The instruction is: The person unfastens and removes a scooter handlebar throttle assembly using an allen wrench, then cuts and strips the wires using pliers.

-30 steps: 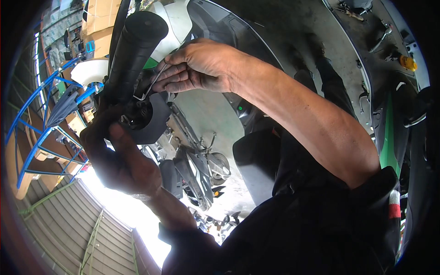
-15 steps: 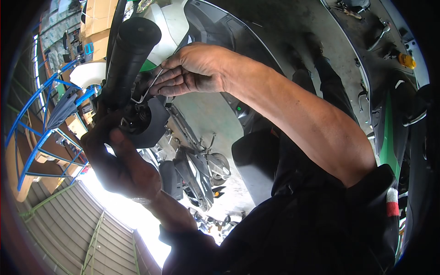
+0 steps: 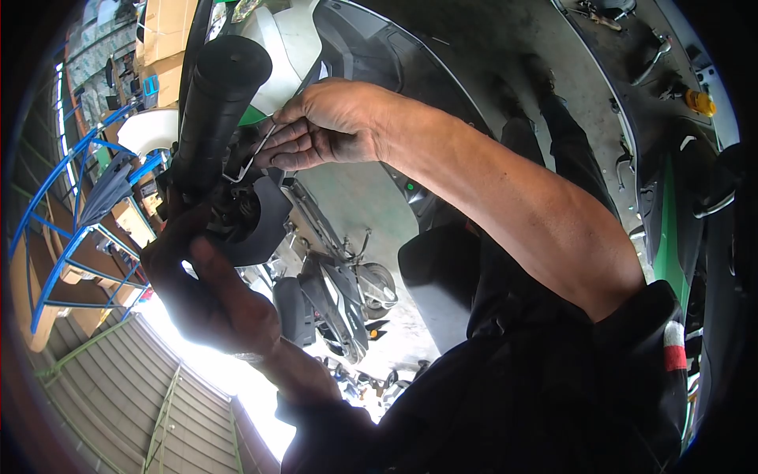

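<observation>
Pinching a thin, bent silver metal rod [image 3: 256, 156] between thumb and curled fingers, the right hand [image 3: 328, 136] holds it with the hooked end at the dark recess of a curved black plastic housing [image 3: 272, 207]. A cylindrical black rubber handlebar grip [image 3: 219, 99] stands just beside the rod. In deep shade, the left hand [image 3: 217, 288] curls against the housing, its thumb raised; I cannot tell how firmly it grasps.

Below the right wrist lies open grey-green floor [image 3: 359, 189]. A glossy white body panel [image 3: 288, 47] rises close above the right hand, and the handlebar grip bounds the rod's other side. Farther out are a blue metal-framed rack [image 3: 49, 272], brown cardboard boxes [image 3: 170, 35], a padded black seat [image 3: 438, 257] and a parked black scooter [image 3: 335, 308].
</observation>
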Motion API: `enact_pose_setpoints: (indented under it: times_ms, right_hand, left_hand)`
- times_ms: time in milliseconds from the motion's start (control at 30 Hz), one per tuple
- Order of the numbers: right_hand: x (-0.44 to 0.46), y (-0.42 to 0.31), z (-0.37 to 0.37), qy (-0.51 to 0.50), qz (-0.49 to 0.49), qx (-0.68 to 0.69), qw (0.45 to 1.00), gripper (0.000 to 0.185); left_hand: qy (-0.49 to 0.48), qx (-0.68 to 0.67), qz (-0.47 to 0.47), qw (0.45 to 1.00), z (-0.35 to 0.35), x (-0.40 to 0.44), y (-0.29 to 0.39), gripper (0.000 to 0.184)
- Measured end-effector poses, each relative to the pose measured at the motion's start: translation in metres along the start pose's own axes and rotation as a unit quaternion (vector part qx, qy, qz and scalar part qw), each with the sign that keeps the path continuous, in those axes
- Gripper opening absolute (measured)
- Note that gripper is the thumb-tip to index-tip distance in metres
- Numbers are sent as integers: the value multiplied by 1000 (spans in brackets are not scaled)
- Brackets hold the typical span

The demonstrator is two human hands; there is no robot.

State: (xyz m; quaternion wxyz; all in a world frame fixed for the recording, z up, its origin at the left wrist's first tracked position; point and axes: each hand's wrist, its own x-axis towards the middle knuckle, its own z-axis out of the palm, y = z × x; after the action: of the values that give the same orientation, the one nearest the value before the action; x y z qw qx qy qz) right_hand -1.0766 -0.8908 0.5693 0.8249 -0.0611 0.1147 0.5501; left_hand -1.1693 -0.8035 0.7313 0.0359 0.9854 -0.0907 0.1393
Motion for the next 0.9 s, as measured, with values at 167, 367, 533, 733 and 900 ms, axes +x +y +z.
enact_pose_setpoints:
  times_ms: [167, 367, 533, 733, 900]
  right_hand:
    - [7, 0, 0, 14, 26, 6, 1000, 26]
    - [5, -3, 2, 12, 14, -1, 1000, 26]
    - [1, -4, 4, 22, -25, -30, 999, 26]
    - [21, 1, -7, -1, 68, 49, 996, 16]
    - [38, 6, -11, -26, 109, 91, 990, 15]
  left_hand:
    - [0, 13, -9, 1000, -1, -1, 1, 28]
    - [1, 13, 4, 1000, 0, -1, -1, 28]
    - [1, 21, 16, 1000, -1, 1, -3, 29]
    - [9, 8, 4, 1000, 2, 0, -1, 29]
    - [-3, 13, 13, 1000, 0, 1, -3, 28]
